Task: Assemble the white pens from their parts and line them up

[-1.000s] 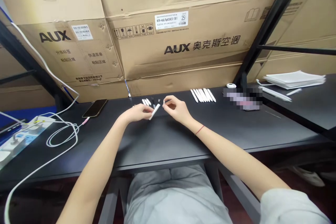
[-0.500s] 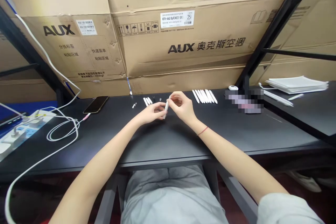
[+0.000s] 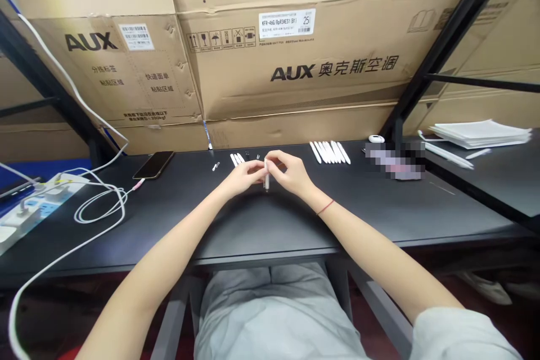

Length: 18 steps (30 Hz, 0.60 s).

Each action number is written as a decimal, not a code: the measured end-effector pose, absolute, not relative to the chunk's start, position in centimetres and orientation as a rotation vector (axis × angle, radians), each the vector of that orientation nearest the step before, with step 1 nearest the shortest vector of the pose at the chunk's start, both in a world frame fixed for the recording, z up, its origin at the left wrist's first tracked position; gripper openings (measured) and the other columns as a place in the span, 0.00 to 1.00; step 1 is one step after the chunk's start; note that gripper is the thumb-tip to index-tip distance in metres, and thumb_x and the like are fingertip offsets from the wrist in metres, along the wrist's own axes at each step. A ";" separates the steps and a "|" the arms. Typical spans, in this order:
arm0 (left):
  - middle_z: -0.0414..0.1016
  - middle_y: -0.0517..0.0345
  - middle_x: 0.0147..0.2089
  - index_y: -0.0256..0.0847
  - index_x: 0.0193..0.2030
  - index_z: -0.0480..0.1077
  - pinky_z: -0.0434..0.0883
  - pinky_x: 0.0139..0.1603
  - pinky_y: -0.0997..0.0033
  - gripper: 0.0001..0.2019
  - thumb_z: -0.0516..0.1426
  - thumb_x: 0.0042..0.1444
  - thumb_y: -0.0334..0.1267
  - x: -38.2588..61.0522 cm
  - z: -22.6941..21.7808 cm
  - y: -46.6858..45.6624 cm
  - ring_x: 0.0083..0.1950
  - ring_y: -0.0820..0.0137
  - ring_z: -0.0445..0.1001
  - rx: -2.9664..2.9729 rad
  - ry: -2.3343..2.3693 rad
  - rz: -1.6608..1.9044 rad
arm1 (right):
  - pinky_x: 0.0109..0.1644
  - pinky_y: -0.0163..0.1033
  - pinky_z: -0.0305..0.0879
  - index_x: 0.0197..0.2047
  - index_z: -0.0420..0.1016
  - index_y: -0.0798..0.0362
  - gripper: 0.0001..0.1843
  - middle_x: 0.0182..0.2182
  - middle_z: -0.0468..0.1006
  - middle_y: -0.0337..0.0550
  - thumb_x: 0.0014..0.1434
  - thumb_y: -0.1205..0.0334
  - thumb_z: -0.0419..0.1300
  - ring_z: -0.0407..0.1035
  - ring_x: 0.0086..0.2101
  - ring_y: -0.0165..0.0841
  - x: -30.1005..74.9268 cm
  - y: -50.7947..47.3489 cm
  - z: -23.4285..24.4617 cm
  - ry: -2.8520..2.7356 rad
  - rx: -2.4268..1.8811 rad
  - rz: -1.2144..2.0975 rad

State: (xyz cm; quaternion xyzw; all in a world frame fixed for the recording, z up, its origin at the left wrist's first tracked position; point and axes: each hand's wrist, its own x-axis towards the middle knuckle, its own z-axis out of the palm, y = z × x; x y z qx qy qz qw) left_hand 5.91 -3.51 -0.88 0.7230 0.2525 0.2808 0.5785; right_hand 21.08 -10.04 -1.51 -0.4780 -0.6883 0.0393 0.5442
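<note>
My left hand [image 3: 243,175] and my right hand [image 3: 291,172] meet over the black table [image 3: 261,219], both pinched on a slim white pen-like stick [image 3: 266,178] held almost upright between them. Just behind the hands lie a few short white caps [image 3: 237,158] and tiny dark parts [image 3: 247,154]. One small white piece [image 3: 215,166] rests alone to the left. A row of several white sticks [image 3: 328,152] lies to the right of my hands.
A dark phone [image 3: 153,164] lies at the left with a white cable [image 3: 99,209] coiled toward a power strip [image 3: 29,211]. Cardboard boxes [image 3: 295,62] wall the back. A small white case [image 3: 376,138], black frame post [image 3: 426,62] and stacked white sheets [image 3: 481,130] stand at the right.
My left hand has brought the white stick from slanting to almost upright, and my right hand has closed in on its top end. The view shifted slightly.
</note>
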 end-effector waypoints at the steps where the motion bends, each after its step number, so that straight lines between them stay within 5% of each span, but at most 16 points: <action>1: 0.77 0.56 0.34 0.37 0.38 0.74 0.74 0.47 0.60 0.22 0.65 0.43 0.54 5.9 -1.0 -3.4 0.39 0.66 0.76 1.691 0.585 0.657 | 0.36 0.37 0.70 0.34 0.72 0.51 0.09 0.31 0.78 0.41 0.58 0.58 0.53 0.72 0.32 0.33 21.1 -10.0 -1.6 -1.637 -1.138 0.096; 8: 0.77 0.55 0.33 0.36 0.38 0.73 0.75 0.45 0.60 0.21 0.64 0.46 0.53 5.2 -0.9 -1.9 0.35 0.68 0.76 1.727 0.605 0.712 | 0.38 0.38 0.71 0.44 0.73 0.51 0.12 0.35 0.79 0.43 0.59 0.57 0.54 0.75 0.35 0.35 21.5 -9.0 -2.5 -1.578 -1.213 0.133; 18: 0.78 0.52 0.35 0.36 0.36 0.72 0.74 0.45 0.65 0.17 0.63 0.47 0.48 0.6 0.9 1.9 0.38 0.67 0.77 1.809 0.904 0.898 | 0.58 0.53 0.65 0.53 0.72 0.54 0.19 0.53 0.74 0.54 0.59 0.60 0.55 0.68 0.53 0.44 21.6 -6.6 -5.8 -2.024 -1.349 -0.026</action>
